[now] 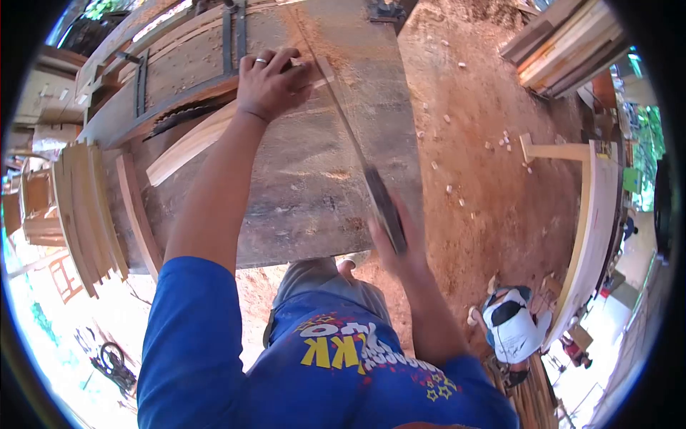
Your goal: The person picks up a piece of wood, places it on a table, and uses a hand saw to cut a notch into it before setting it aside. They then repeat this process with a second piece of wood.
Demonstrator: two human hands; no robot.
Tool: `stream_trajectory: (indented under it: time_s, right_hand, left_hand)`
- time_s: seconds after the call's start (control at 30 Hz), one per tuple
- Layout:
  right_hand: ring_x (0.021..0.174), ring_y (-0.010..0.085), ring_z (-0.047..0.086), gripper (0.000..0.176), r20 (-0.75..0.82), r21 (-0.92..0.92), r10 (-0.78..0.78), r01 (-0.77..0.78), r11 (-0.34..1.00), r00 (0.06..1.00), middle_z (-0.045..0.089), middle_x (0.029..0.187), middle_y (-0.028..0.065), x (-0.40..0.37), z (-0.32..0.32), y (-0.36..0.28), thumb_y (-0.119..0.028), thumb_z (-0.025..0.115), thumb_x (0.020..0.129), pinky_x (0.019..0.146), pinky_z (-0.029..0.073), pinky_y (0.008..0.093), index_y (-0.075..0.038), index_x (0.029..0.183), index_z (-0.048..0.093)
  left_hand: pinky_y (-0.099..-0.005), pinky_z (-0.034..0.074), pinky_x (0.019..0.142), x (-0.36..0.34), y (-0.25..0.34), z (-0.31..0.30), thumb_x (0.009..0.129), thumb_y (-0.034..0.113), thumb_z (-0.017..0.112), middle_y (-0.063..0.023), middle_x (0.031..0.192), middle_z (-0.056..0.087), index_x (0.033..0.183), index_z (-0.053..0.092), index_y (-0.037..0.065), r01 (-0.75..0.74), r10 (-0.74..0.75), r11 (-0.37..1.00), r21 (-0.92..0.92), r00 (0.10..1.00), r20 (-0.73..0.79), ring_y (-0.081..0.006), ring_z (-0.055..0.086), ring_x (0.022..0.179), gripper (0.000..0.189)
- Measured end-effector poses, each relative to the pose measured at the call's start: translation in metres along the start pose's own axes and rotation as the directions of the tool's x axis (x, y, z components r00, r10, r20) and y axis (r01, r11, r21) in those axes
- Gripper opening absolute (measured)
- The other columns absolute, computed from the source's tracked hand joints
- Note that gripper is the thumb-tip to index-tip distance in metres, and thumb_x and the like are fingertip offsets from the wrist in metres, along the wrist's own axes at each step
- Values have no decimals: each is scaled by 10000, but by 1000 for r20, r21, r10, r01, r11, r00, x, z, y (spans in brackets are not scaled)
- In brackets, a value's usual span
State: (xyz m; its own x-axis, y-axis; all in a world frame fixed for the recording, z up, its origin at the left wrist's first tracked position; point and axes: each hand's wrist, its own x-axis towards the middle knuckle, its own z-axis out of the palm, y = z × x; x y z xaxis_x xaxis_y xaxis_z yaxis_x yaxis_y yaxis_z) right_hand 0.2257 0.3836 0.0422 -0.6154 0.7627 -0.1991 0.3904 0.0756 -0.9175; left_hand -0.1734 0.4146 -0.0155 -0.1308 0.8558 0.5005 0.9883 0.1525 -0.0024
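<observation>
My left hand, with a ring on one finger, is closed over a pale curved wooden strip and presses it on the workbench. The strip's far end sticks out past my fingers, where the thin blade of a handsaw lies across it. My right hand is wrapped around the saw's dark handle, slightly blurred, near the bench's front right corner. Reddish sawdust lies around the blade's far end.
Metal bars and wood pieces occupy the bench's far left. Upright boards lean at the left. Stacked planks stand at the far right. A person in a white top is low down at the right, beside a long beam.
</observation>
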Motion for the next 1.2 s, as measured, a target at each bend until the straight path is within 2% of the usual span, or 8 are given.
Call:
stream_trajectory:
  time_s: [0.2, 0.3, 0.57, 0.63, 0.8, 0.97, 1.1, 1.2]
  right_hand:
    - [892, 337, 753, 557, 35, 5, -17, 17, 1000, 999, 739, 956, 184, 132, 33, -83, -316, 717, 1025, 833, 574, 440, -20, 1470, 557]
    - [878, 333, 757, 556, -17, 1, -107, 107, 994, 994, 739, 932, 178, 101, 26, -61, -304, 724, 1016, 808, 573, 453, -24, 1468, 564]
    - [882, 142, 690, 653, 20, -142, 280, -275, 951, 960, 730, 1003, 98, -151, -61, -44, -206, 773, 952, 816, 565, 322, 4, 1527, 543]
    - [926, 217, 759, 637, 47, -166, 271, -259, 951, 962, 765, 1055, 154, -157, -70, -57, -170, 755, 969, 837, 599, 357, -35, 1546, 521]
    - [899, 232, 738, 575, 20, 17, -34, 34, 999, 999, 746, 1039, 123, -15, -8, 3, -197, 757, 987, 808, 589, 363, -84, 1513, 554]
    - [771, 297, 723, 511, 58, -26, -10, 12, 1000, 998, 716, 886, 147, 110, 21, -74, -237, 726, 1011, 741, 563, 414, -62, 1467, 577]
    - [773, 297, 752, 525, -13, -71, -89, 88, 994, 996, 712, 869, 155, 22, 1, -43, -226, 723, 1009, 717, 571, 418, -75, 1490, 576]
    - [858, 278, 791, 616, 60, -24, 227, -226, 974, 972, 761, 962, 171, -96, -40, -40, -213, 746, 983, 760, 610, 397, -54, 1541, 538]
  left_hand:
    - [-470, 443, 951, 4, -4, 0, 796, 433, 859, 88, 1328, 664, 1126, 817, 370, 27, -29, 999, 38, 998, 60, -200, 654, 1175, 339]
    - [-475, 434, 957, 0, 2, 0, 808, 459, 833, 96, 1301, 659, 1129, 819, 362, 25, -26, 1000, 17, 999, 46, -198, 644, 1169, 335]
    - [-482, 433, 960, -4, -3, 3, 802, 450, 833, 103, 1268, 644, 1088, 817, 347, -10, 11, 1000, -3, 1000, 13, -204, 645, 1143, 305]
    - [-481, 435, 949, -6, -1, 4, 794, 452, 840, 104, 1265, 645, 1086, 817, 346, 3, -3, 1000, 3, 1000, 22, -200, 648, 1137, 312]
    - [-475, 448, 926, -1, 1, 2, 777, 455, 857, 109, 1243, 654, 1094, 812, 363, 1, -1, 1000, 1, 1000, 24, -196, 659, 1120, 333]
    - [-476, 439, 932, -2, -1, 2, 785, 488, 843, 108, 1240, 657, 1095, 826, 371, 30, -31, 1000, 4, 998, 49, -194, 644, 1139, 332]
    - [-478, 441, 936, -2, 3, 4, 781, 489, 847, 109, 1239, 657, 1101, 814, 364, 21, -23, 999, 42, 999, 33, -204, 640, 1157, 345]
    - [-470, 447, 936, -2, 1, -1, 770, 458, 863, 111, 1233, 656, 1096, 802, 358, 9, -9, 1000, 27, 1000, 9, -205, 651, 1145, 346]
